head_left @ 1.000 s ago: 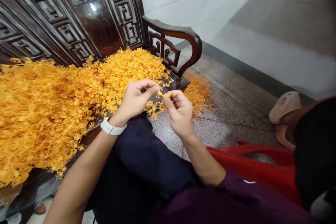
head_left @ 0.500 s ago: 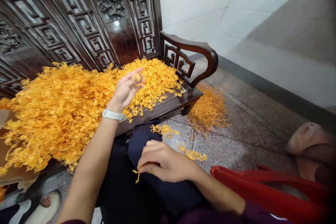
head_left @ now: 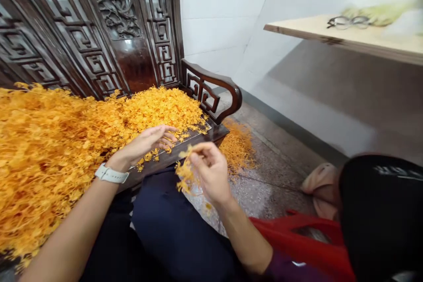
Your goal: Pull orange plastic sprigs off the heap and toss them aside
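My right hand (head_left: 211,172) pinches a yellow-orange plastic sprig (head_left: 187,174) with thin branching stems, above my knee. Just left of it, my left hand (head_left: 152,141), with a pale watch strap at the wrist, is stretched out with fingers apart. It appears to hold nothing and hovers over the bench's front edge. Behind it, a heap of small yellow plastic pieces (head_left: 165,110) lies on the dark carved bench (head_left: 216,131). Left of that heap, a larger tangle of yellow plastic sprigs (head_left: 49,150) spreads along the seat.
Thin orange stems (head_left: 238,145) are piled on the floor beyond the armrest (head_left: 231,92). At the upper right, a wooden tabletop (head_left: 297,31) bears eyeglasses (head_left: 350,22). A red plastic seat (head_left: 317,246) and a person's black cap (head_left: 380,211) are at the right.
The view has turned right, bringing in the tabletop and black cap. My left hand has come back from the small heap toward my right hand, which has risen with the sprig.
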Demonstrator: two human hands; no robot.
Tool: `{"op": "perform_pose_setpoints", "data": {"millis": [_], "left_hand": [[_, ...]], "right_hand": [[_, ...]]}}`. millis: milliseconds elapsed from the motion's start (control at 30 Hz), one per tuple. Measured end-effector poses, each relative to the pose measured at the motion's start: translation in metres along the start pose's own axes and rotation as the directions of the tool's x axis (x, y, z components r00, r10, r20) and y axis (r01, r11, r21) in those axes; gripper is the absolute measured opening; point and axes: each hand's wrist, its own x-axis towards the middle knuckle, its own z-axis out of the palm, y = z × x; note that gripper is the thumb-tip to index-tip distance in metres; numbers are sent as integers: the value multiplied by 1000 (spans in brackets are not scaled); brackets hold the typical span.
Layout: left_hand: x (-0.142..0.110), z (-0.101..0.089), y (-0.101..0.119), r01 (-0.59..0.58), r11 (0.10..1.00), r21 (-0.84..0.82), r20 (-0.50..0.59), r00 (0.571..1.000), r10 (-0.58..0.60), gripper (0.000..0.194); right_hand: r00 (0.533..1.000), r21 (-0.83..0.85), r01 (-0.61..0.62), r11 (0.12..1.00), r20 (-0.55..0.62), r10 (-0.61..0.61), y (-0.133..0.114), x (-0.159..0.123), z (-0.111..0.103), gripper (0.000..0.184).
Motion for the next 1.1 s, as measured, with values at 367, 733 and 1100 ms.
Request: {"op": "perform_pose_setpoints", "data": {"millis": [367,733,1100], "left_hand": [[-8,59,20,-409,905,118,-35,909,416,28],[-16,49,13,-407,901,149,-1,911,412,34],[1,-21,-12,-274,909,314,-81,946,314,24]], "right_hand": [[995,38,58,998,-83,-54,-6,26,3,24],[936,-214,335,918,-35,-349,7,13,12,21],[414,144,242,960,879,-236,-38,-31,-17,34]]}}
